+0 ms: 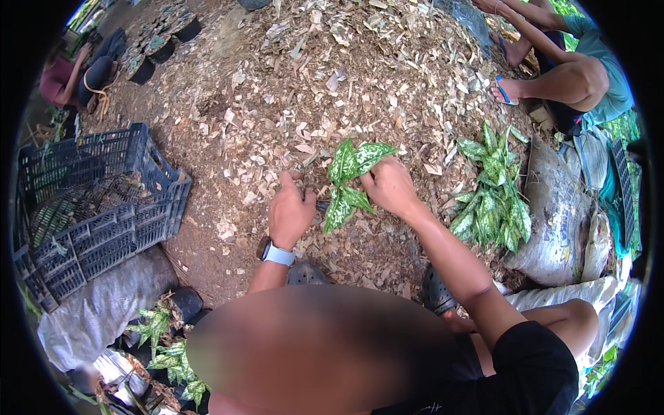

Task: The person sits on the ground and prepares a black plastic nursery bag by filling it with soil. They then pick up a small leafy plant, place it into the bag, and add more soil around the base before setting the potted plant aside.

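Note:
A small plant with green leaves speckled pale [342, 176] stands upright between my hands, over ground strewn with wood chips. My right hand [390, 185] is at its right leaves, fingers bent; whether they pinch a leaf is hard to tell. On the plant's left, my left hand [291, 210] reaches down to the chips, beside a dark object [322, 205], perhaps the rim of a pot or bag, mostly hidden under the leaves. A watch with a pale blue band [279, 254] is on my left wrist. To the right lies a pile of similar leafy cuttings [493, 192].
A black plastic crate [104, 207] is at the left, with potted plants [174, 358] below it. Filled sacks [557, 212] line the right side. One person [563, 83] sits at upper right, another [67, 78] at upper left near black pots [163, 51].

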`<state>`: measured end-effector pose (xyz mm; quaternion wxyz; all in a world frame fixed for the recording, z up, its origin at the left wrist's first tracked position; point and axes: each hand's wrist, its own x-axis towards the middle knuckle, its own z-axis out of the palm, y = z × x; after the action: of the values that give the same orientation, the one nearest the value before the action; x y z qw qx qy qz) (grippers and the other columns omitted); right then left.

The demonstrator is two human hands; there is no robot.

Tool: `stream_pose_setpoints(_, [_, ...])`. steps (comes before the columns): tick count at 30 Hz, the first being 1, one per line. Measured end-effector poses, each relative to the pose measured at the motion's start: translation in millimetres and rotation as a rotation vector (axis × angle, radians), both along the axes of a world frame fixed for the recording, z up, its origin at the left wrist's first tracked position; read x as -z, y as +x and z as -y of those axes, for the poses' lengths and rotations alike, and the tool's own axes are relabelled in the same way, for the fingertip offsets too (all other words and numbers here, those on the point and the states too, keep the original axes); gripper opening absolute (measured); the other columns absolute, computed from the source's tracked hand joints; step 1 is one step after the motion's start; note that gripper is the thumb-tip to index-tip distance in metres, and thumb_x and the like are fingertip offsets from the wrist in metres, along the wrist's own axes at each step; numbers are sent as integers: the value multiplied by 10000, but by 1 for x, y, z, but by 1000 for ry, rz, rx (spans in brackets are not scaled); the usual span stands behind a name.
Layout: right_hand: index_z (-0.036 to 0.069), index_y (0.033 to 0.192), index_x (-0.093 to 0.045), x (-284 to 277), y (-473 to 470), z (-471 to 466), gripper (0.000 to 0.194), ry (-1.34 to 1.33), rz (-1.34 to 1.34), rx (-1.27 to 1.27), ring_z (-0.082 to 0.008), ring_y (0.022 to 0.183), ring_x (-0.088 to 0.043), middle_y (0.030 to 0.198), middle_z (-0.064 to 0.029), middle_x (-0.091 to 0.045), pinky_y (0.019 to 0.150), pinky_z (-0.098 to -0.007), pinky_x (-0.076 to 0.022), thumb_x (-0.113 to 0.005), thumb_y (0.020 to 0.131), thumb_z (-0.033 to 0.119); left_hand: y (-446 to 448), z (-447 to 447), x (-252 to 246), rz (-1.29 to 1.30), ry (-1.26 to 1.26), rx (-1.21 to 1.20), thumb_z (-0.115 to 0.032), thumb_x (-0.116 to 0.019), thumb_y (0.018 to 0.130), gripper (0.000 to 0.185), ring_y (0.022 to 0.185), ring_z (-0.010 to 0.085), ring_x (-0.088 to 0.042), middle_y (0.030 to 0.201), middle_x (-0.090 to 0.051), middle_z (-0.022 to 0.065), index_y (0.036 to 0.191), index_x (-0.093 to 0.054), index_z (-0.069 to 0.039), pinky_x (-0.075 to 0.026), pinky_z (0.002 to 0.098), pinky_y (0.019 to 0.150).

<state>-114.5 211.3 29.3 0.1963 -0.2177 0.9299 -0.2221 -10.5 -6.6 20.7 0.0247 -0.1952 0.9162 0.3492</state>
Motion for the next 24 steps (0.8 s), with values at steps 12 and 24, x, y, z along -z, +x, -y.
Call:
stream_pose_setpoints(12, [58, 1623, -297, 47, 41, -58, 847, 305, -310, -257, -364, 1488, -384, 1578, -258, -387, 1147, -534, -427, -614, 1017, 557, -7, 20, 13, -288, 137, 338, -64, -780, 875, 626, 1542, 394, -350, 1639, -429, 190, 1477, -616, -112, -277, 487, 1283])
stream_pose_setpoints(24, [94, 1368, -621, 64, 65, -100, 502, 279, -3, -414, -370, 1416, -521, 1474, -173, -581, 1180, -509, -482, -724, 884, 14, -58, 20, 38, -180, 202, 375, 96, -523, 892, 497, 1173, 392, -656, 1237, -705, 223, 1355, -664, -16, -495, 482, 1063])
